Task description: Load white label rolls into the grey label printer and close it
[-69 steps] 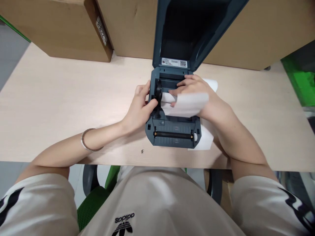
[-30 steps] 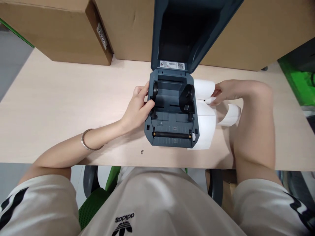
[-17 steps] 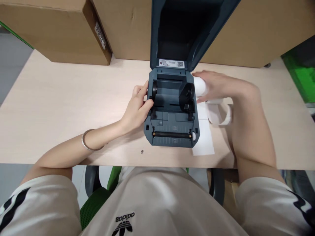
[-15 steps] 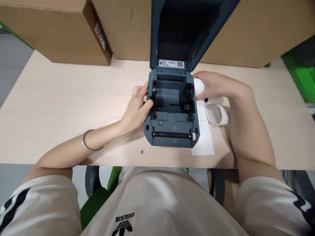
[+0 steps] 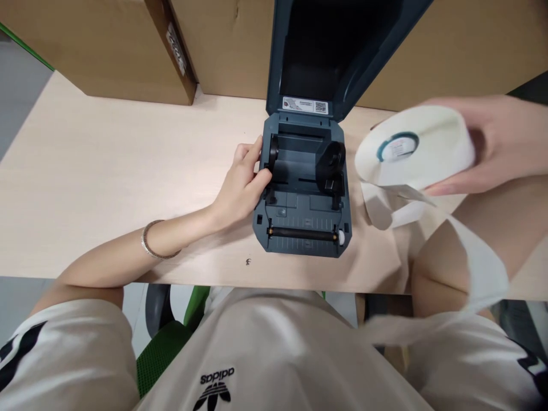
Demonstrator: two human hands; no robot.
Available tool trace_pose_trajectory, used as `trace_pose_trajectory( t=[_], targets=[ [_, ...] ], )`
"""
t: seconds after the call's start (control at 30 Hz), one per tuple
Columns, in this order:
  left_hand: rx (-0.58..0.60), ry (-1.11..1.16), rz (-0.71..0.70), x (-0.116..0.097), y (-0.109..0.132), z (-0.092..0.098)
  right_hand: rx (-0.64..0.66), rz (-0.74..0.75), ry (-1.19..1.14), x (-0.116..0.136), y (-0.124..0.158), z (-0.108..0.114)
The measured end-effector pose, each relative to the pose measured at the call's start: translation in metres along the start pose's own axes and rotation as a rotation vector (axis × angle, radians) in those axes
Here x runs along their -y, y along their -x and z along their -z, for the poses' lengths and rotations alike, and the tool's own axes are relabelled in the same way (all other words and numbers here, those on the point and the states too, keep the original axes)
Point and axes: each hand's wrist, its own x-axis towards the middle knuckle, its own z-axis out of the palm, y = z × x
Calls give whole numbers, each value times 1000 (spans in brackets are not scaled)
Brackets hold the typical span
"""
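While my left fingers [image 5: 259, 182] grip the open printer [image 5: 299, 200] at left, my right fingers [image 5: 460, 184] clasp the paper roll [image 5: 443, 142] above the counter [image 5: 128, 171], right, whose loose-hanging strip [image 5: 488, 277] could snag and unwind it.

A labelled carton [image 5: 94, 51] stands beside another box [image 5: 226, 51].

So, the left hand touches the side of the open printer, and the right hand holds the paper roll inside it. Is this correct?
Not fully. The head view shows the right hand holding the paper roll outside, to the right of the printer. The rest is correct.
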Motion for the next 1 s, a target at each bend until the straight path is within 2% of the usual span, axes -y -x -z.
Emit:
trace_pose_trajectory(
  t=[0.13, 0.23, 0.37, 0.53, 0.67, 0.77, 0.87, 1.0],
  targets=[
    [2, 18, -7, -1, 0, 0, -256, 197, -101, 58, -17, -50],
    [16, 14, -13, -4, 0, -1, -374, 258, -4, 81, -35, -86],
    [0, 21, 26, -7, 1, -5, -318, 274, 84, 76, -52, -108],
    [-4, 55, 38, -2, 2, -8, -235, 233, 236, 61, -70, -119],
    [-24, 26, 22, 2, 2, -7, -207, 205, 270, 61, -75, -123],
    [-8, 43, 10, 1, 2, -6, -227, 220, 321, 72, -59, -122],
    [10, 60, 12, -3, 2, -5, -243, 258, 303, 91, -23, -128],
    [5, 93, 44, -6, 1, -5, -288, 342, 331, 118, 28, -159]
  ],
)
